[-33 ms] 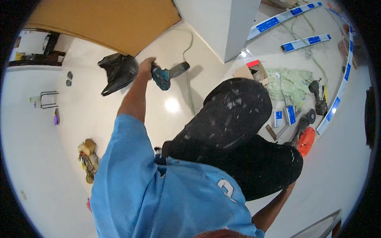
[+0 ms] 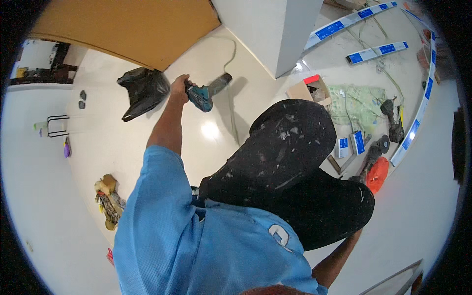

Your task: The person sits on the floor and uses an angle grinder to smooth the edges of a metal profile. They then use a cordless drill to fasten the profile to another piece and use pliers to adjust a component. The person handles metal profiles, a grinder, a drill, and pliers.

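Note:
At the upper left, my left hand [image 2: 181,87] is closed around one end of a teal and black power tool [image 2: 200,98], held above the pale floor. The tool's dark cylindrical part points away to the right; its exact kind is unclear. Just left of that hand lies a black plastic bag [image 2: 142,91]. My right forearm [image 2: 339,258] passes behind my bent right leg, which hides the hand and whatever it may hold. Past that knee is a dark tool with a round disc end [image 2: 376,150], beside an orange-red round thing [image 2: 377,175].
A brown panel [image 2: 128,29] and a white pillar [image 2: 258,32] stand ahead. To the right lie an open cardboard box [image 2: 301,92], a green patterned sheet [image 2: 368,101], a black tool [image 2: 391,120] and long blue-and-white strips [image 2: 418,118]. A pale cord [image 2: 231,105] crosses the floor.
The view has shifted very slightly. My left hand still holds the power tool, in nearly the same place.

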A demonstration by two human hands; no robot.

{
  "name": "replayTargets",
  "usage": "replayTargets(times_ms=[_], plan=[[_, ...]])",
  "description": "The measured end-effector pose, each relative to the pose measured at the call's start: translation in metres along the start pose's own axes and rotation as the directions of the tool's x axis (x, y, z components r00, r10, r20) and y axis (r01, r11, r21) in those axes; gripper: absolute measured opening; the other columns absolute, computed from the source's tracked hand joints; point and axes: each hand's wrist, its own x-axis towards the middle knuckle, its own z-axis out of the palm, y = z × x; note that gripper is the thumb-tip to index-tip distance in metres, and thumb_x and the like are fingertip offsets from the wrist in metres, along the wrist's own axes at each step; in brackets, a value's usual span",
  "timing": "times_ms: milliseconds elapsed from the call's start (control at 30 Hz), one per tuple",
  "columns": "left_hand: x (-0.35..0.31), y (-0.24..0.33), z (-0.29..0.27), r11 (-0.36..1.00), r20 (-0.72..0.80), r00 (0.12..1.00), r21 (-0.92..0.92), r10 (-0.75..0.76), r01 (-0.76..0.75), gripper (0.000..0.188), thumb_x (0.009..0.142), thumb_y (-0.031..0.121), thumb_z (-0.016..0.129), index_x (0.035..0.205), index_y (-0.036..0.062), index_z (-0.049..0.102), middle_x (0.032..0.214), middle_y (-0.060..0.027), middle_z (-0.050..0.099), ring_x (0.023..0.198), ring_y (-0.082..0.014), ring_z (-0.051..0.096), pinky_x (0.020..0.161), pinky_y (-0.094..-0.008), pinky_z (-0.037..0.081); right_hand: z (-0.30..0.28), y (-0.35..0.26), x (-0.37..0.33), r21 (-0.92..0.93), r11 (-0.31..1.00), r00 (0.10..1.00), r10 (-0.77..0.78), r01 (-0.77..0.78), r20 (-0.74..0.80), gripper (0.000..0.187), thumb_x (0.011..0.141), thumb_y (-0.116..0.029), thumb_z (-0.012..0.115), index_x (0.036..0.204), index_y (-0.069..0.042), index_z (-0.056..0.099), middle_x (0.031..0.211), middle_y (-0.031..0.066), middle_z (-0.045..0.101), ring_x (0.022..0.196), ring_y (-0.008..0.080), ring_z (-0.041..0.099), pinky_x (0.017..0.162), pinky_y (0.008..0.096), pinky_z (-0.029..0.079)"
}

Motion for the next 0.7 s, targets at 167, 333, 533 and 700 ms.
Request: replayTargets(times_ms=[167,333,533,700], plan=[[0.071,-0.089,-0.010,0.998,-0.057,0.998,-0.052,-0.041,0.038,0.039,0.105,0.038,0.060,0.117,0.0014,0.063,0.103,-0.0214,0.070,0.095,-0.0408,0.068,0.091,-0.0621,0.056,0.009,-0.014,-0.007,0.117,0.993,1.000,-0.024,0.023,0.009,0.044,0.100,-0.030,0.073,0.133,-0.001,0.065,0.119,0.0221,0.076,0.108,0.0341,0.073,0.095,0.0431,0.055],[0.137,-0.101,-0.070,0.977,0.045,0.977,0.050,-0.208,0.206,0.063,0.108,0.049,0.050,0.144,-0.0031,0.058,0.134,-0.0242,0.069,0.120,-0.0412,0.068,0.108,-0.0570,0.053,0.006,-0.064,0.013,0.267,0.957,0.993,-0.116,0.115,-0.013,0.043,0.100,-0.032,0.073,0.129,-0.002,0.066,0.116,0.0223,0.076,0.103,0.0336,0.074,0.093,0.0422,0.056],[0.088,-0.069,-0.041,0.362,-0.085,0.991,0.931,0.106,0.041,0.057,0.102,0.038,0.070,0.139,-0.0045,0.065,0.128,-0.0193,0.073,0.112,-0.0335,0.071,0.095,-0.0473,0.057,-0.022,-0.114,0.021,-0.144,0.984,0.994,-0.109,0.104,-0.027,0.045,0.091,-0.028,0.081,0.123,-0.001,0.065,0.116,0.0293,0.074,0.112,0.0497,0.071,0.092,0.0529,0.057],[-0.117,-0.011,0.106,0.697,0.549,0.830,0.555,0.102,-0.453,0.042,0.105,0.032,0.073,0.130,-0.0016,0.072,0.116,-0.0141,0.074,0.101,-0.0215,0.071,0.090,-0.0388,0.059,-0.045,-0.122,-0.005,-0.252,0.961,0.970,-0.160,0.111,-0.182,0.048,0.080,-0.014,0.084,0.120,-0.001,0.062,0.111,0.0248,0.072,0.107,0.0470,0.071,0.091,0.0554,0.056]])
